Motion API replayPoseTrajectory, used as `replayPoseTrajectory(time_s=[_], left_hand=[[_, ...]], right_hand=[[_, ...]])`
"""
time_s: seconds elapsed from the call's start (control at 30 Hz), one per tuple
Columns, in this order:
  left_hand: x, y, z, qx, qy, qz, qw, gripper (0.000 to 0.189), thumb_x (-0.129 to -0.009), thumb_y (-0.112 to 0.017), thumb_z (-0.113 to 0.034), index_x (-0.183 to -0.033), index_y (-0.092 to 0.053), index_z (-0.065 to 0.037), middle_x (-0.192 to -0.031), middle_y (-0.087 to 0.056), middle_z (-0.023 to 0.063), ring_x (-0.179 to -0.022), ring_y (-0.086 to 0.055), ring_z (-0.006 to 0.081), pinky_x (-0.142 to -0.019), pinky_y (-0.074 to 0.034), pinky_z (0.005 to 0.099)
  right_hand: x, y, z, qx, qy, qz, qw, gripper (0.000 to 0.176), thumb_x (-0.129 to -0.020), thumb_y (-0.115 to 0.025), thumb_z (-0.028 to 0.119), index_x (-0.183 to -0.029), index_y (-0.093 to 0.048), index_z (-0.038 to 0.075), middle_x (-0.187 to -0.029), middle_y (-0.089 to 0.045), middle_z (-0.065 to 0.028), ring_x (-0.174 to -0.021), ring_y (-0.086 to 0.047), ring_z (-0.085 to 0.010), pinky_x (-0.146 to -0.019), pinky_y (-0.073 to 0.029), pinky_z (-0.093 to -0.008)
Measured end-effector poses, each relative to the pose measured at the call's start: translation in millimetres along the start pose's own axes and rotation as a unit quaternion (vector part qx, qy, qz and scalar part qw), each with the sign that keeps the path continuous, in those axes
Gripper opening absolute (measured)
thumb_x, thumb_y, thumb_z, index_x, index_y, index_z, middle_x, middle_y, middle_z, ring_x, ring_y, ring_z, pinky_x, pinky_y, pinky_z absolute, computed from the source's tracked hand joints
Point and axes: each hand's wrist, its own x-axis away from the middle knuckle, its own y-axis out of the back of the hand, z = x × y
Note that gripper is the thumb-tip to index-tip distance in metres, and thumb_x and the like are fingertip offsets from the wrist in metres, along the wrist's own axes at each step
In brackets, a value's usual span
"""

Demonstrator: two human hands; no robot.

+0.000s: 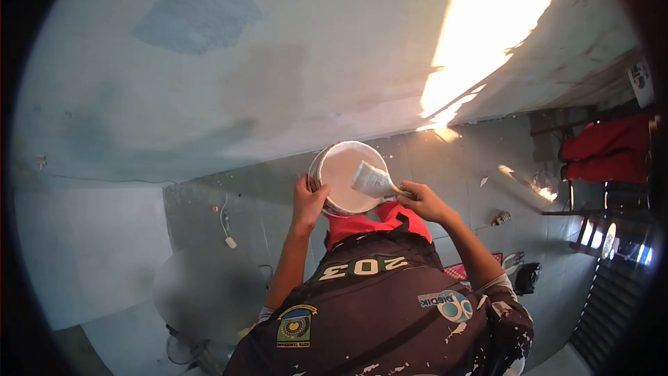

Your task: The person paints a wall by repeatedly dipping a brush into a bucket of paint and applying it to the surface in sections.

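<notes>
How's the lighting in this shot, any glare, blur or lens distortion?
Head view: sunlight blows out a patch of the pale wall; the fisheye bends the edges inside a dark vignette; a smeared oval blur sits lower left; the round white paint bucket and white-bristled brush look sharp.

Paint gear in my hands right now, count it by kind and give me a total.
paint bucket, gripped at the rim by the left hand: 1
paintbrush, held over the bucket by the right hand: 1
Total: 2
</notes>
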Motion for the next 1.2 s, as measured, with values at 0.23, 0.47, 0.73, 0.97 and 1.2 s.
replayPoseTrajectory(time_s=[0.23,0.47,0.73,0.97,1.2], left_hand=[[-12.7,-7.2,-6.5,0.087,0.02,0.021,0.996,0.02,-0.073,-0.063,-0.004,-0.091,-0.056,0.0,-0.08,-0.055,0.0,-0.071,-0.052,0.0096,-0.065,-0.045,0.0261],[-21.0,2.4,13.2,0.116,0.051,0.002,0.992,0.021,-0.073,-0.062,-0.001,-0.093,-0.056,0.002,-0.084,-0.057,0.002,-0.076,-0.054,0.0104,-0.069,-0.046,0.026],[-16.5,11.8,16.4,0.081,0.084,-0.042,0.992,0.022,-0.069,-0.065,-0.004,-0.09,-0.057,0.001,-0.085,-0.058,0.0044,-0.075,-0.055,0.0133,-0.068,-0.046,0.0275],[-20.8,20.0,41.9,0.073,0.048,-0.059,0.994,0.026,-0.07,-0.064,-0.007,-0.093,-0.056,0.0,-0.082,-0.058,0.0058,-0.065,-0.059,0.0138,-0.051,-0.051,0.0289],[-15.3,17.2,26.5,0.082,0.08,-0.062,0.991,0.022,-0.07,-0.064,-0.006,-0.09,-0.056,0.0,-0.081,-0.056,0.0039,-0.067,-0.055,0.0131,-0.057,-0.048,0.0284]], right_hand=[[-24.5,8.2,-8.5,-0.207,-0.055,-0.054,0.975,0.025,-0.097,-0.056,0.024,-0.084,-0.059,0.003,-0.067,-0.052,0.0015,-0.06,-0.047,-0.004,-0.053,-0.038,-0.0222],[-67.7,51.8,-4.2,-0.262,0.012,-0.221,0.939,0.031,-0.098,-0.052,0.028,-0.075,-0.054,0.008,-0.059,-0.047,0.0014,-0.046,-0.036,-0.004,-0.042,-0.027,-0.0211],[-137.7,86.4,-65.7,-0.2,-0.106,-0.326,0.918,0.035,-0.096,-0.053,0.035,-0.081,-0.06,0.004,-0.059,-0.048,0.001,-0.043,-0.037,-0.0061,-0.038,-0.028,-0.022],[-154.4,95.8,19.5,-0.176,-0.114,-0.38,0.901,0.038,-0.095,-0.055,0.034,-0.081,-0.062,-0.001,-0.059,-0.048,0.0007,-0.044,-0.038,-0.0063,-0.039,-0.029,-0.0233],[-107.8,93.3,127.9,-0.164,0.01,-0.4,0.902,0.034,-0.096,-0.056,0.028,-0.079,-0.061,-0.001,-0.056,-0.045,0.0031,-0.045,-0.035,-0.0034,-0.04,-0.026,-0.0213]])
